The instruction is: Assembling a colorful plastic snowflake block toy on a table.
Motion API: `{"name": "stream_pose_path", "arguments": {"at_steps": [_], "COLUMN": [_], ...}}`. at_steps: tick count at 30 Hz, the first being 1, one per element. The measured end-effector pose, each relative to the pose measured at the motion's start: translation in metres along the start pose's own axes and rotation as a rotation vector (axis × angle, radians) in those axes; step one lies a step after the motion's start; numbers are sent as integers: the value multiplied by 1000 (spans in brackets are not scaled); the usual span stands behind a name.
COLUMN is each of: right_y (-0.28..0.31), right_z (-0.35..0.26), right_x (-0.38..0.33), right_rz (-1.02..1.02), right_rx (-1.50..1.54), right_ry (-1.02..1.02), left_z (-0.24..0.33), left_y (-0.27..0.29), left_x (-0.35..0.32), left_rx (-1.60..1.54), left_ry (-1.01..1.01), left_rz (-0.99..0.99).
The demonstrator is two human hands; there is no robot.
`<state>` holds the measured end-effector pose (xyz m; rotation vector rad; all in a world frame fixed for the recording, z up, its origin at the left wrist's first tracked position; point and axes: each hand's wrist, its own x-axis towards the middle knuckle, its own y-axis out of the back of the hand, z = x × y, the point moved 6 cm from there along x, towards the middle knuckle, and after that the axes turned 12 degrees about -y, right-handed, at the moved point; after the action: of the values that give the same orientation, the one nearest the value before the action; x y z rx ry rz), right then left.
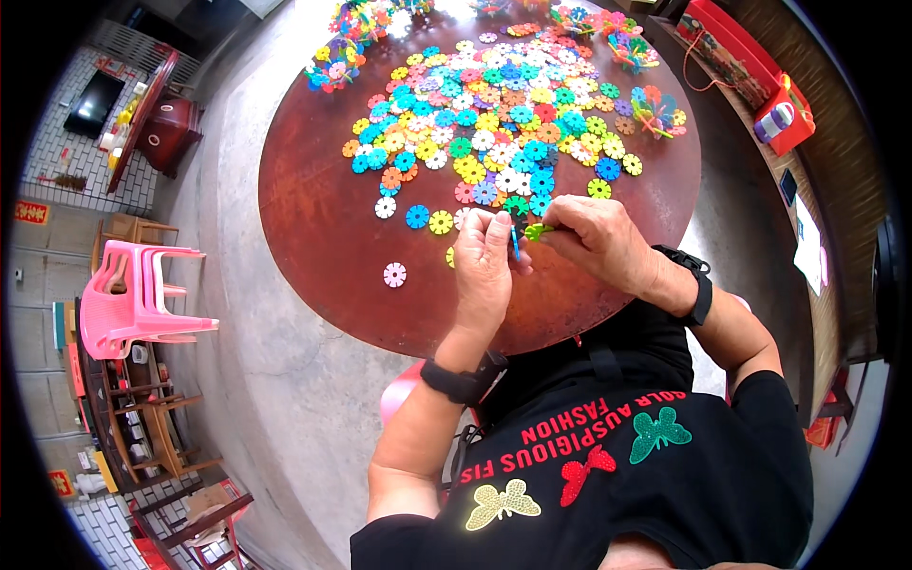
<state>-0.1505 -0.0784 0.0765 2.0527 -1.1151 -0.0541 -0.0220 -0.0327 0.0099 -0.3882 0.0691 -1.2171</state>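
Near the front of the round table my left hand (484, 255) is closed on a blue notched plastic disc (515, 243), which I see edge-on. Close on its right, my right hand (600, 237) pinches a yellow-green disc (537, 232) of the same flower-like kind between thumb and fingers. The two discs are very near each other; whether they touch I cannot tell. Past my hands lies a wide heap of loose discs (475, 123) in many colours. A pale pink disc (394, 275) rests alone to the left of my left hand.
The reddish-brown round table (313, 218) carries several assembled disc clusters, one at the right (657, 112) and one at the far left (334, 66). Pink stacked plastic stools (123, 294) stand on the floor at left. A side counter with a red box (785, 116) runs along the right.
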Motion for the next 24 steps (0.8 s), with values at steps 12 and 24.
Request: {"name": "stream_pose_path", "arguments": {"at_steps": [12,24], "right_y": [0,-1], "right_z": [-1,-1], "right_x": [-2,-2], "right_rz": [30,21], "right_rx": [-26,6], "right_ry": [11,4], "left_z": [6,8], "left_y": [-8,0], "left_x": [-8,-2], "left_rx": [145,-9], "left_ry": [85,15], "left_rz": [-68,52]}}
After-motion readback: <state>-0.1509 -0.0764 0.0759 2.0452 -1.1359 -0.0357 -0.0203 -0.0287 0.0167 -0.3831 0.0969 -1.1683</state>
